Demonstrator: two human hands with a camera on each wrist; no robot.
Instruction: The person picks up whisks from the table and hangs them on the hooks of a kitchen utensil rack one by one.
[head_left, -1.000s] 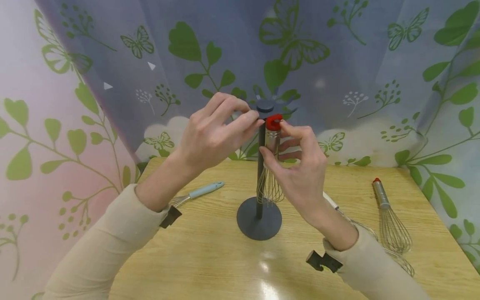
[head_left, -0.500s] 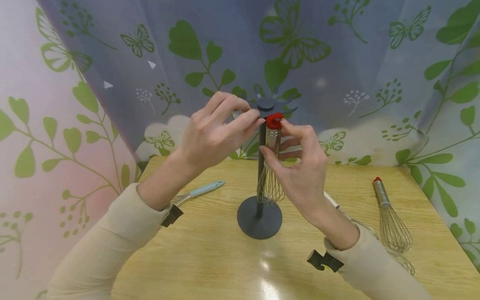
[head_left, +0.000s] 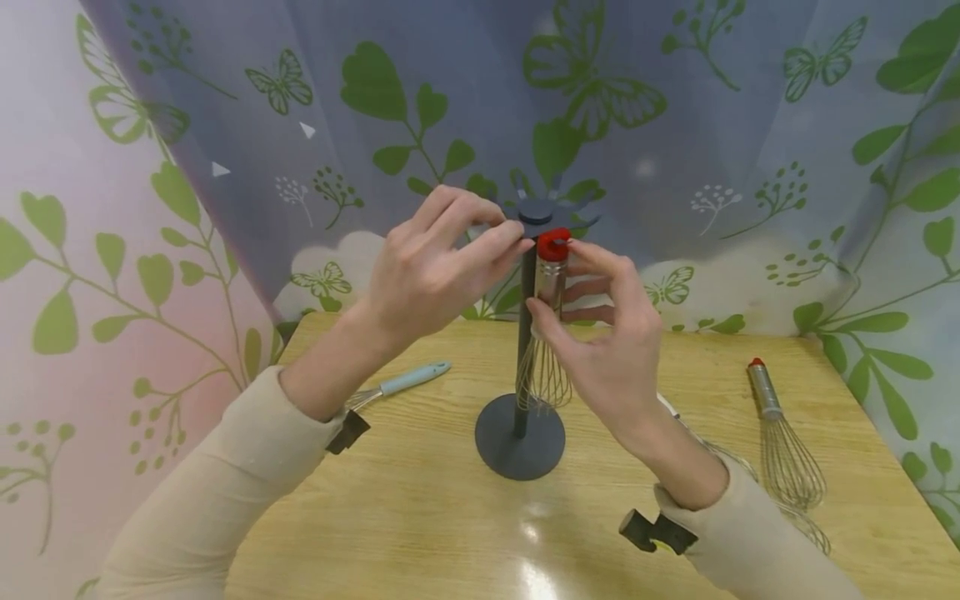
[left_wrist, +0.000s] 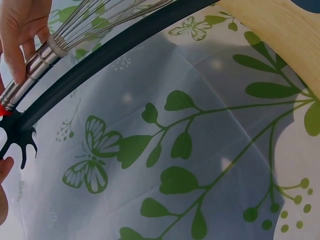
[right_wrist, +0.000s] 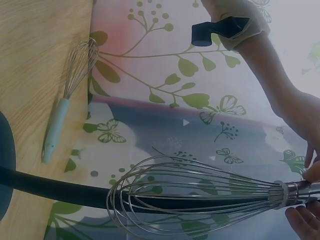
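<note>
A whisk [head_left: 551, 279] with a steel handle and a red hooked end hangs upright, wires down, beside the post of a dark stand [head_left: 527, 333]. My right hand [head_left: 611, 333] grips its handle between thumb and fingers. The red end is right under the stand's top; whether it sits on a hook cannot be told. My left hand [head_left: 438, 267] pinches one of the stand's hooks at the top, its fingertips just left of the red end. In the left wrist view, the whisk handle [left_wrist: 32, 75] lies close along the post, and the stand's hooks [left_wrist: 20, 137] fan out below.
On the wooden table [head_left: 420, 517], a whisk with a light blue handle [head_left: 415, 377] lies to the left. Another red-ended steel whisk [head_left: 783, 442] lies at the right, near a white-handled whisk [head_left: 667, 406] partly behind my right arm. A patterned curtain [head_left: 465, 100] hangs behind.
</note>
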